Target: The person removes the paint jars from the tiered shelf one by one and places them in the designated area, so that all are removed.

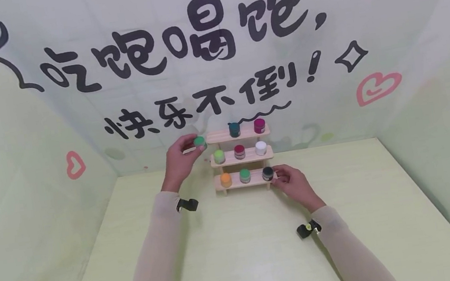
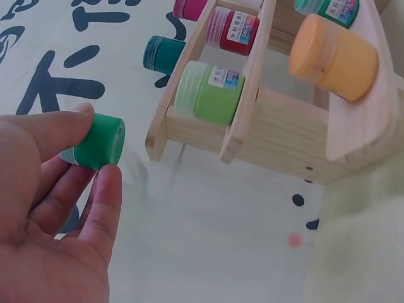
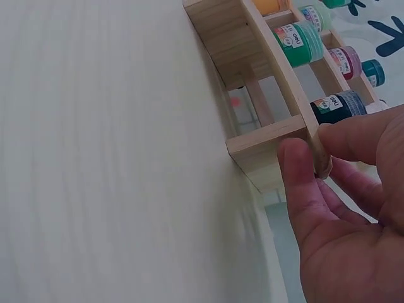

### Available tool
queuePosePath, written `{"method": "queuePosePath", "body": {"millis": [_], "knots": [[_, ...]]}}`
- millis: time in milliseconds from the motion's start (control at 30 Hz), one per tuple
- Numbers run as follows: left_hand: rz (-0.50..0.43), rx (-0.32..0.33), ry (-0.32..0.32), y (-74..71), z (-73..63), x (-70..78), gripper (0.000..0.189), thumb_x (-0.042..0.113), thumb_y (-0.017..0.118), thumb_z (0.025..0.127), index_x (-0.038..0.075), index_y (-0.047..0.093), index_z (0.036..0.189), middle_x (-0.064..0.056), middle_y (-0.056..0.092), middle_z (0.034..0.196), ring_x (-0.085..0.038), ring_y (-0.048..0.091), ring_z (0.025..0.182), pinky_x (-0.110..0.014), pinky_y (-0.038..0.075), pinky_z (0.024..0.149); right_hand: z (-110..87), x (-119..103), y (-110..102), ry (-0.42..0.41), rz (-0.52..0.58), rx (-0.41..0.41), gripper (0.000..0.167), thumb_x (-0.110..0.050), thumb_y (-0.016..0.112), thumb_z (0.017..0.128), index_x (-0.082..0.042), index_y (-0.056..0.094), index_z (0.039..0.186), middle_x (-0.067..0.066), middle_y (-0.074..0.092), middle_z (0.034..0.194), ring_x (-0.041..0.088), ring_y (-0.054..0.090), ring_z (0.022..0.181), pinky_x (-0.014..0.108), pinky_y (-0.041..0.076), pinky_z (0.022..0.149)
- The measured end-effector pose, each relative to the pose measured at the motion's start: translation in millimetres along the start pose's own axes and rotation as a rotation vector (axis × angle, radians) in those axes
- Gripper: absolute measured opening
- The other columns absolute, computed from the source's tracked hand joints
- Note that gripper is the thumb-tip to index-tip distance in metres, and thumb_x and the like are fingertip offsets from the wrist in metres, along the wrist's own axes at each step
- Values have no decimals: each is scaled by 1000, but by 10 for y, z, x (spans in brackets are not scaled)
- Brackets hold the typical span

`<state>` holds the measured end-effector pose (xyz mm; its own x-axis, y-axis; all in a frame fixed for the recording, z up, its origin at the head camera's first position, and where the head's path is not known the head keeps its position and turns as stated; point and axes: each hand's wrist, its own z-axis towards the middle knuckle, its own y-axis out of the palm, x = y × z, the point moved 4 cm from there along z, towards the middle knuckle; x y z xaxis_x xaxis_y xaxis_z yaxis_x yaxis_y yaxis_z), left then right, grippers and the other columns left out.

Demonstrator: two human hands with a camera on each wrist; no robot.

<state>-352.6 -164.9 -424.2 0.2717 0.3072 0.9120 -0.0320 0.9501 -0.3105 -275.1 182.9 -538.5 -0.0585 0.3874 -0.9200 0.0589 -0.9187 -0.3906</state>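
A green-lidded paint jar [image 1: 200, 142] is pinched between thumb and fingers of my left hand [image 1: 179, 163], just off the left end of the top tier. It hangs clear of the three-tier wooden display rack [image 1: 218, 136]. My right hand [image 1: 299, 187] grips the right end of the bottom tier [image 3: 284, 63] between thumb and fingers, beside a black paint jar [image 1: 267, 174]. On the top tier stand a teal jar [image 1: 234, 130] and a magenta jar [image 1: 259, 126]. The middle tier bears light green [image 1: 219, 156], red [image 1: 239, 152] and white [image 1: 261, 149] jars.
An orange jar [image 1: 225, 180] and another green jar [image 1: 245, 176] share the bottom tier with the black one. The rack stands at the back of a pale table [image 1: 240, 248], against a printed cloth backdrop [image 1: 157, 87]. Cloth also hangs on both sides.
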Motion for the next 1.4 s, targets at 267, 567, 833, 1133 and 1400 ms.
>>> {"method": "queuePosePath", "body": {"millis": [267, 567, 833, 1133, 1400], "knots": [[6, -1, -53, -160, -149, -142, 52, 21, 82, 94, 6, 64, 139, -10, 70, 130, -27, 65, 122, -35, 61, 104, 5, 47, -5, 9, 60, 6, 44, -11, 76, 97, -4, 65, 139, 24, 73, 124, 26, 76, 98, 18, 58, 73], [42, -20, -99, -209, -363, -388, 57, 28, 82, 94, 9, 62, 143, -10, 69, 134, -27, 64, 127, -31, 60, 104, 5, 26, 20, 60, 99, 18, 48, -7, 74, 96, -4, 63, 142, 23, 72, 117, 13, 71, 91, 20, 60, 75], [46, -16, -126, -227, -532, -586, 52, 23, 81, 95, 6, 63, 141, -10, 69, 131, -29, 65, 127, -29, 61, 101, 0, 117, 47, 112, 118, 11, 49, -11, 75, 95, -8, 63, 143, 20, 72, 119, 14, 71, 94, 21, 59, 77], [87, 4, -155, -217, -563, -738, 48, 19, 80, 96, 8, 64, 139, -13, 69, 134, -32, 66, 129, -37, 61, 103, -4, 132, 46, 139, 150, -1, 49, -16, 75, 98, -12, 62, 145, 16, 67, 123, 16, 74, 102, 20, 60, 83], [116, -4, -207, -215, -579, -938, 48, 20, 79, 97, 8, 63, 141, -13, 69, 135, -31, 65, 129, -40, 61, 104, -16, 70, 66, 135, 214, -10, 48, -12, 73, 99, -10, 60, 145, 19, 67, 127, 14, 76, 102, 18, 61, 84]]}}
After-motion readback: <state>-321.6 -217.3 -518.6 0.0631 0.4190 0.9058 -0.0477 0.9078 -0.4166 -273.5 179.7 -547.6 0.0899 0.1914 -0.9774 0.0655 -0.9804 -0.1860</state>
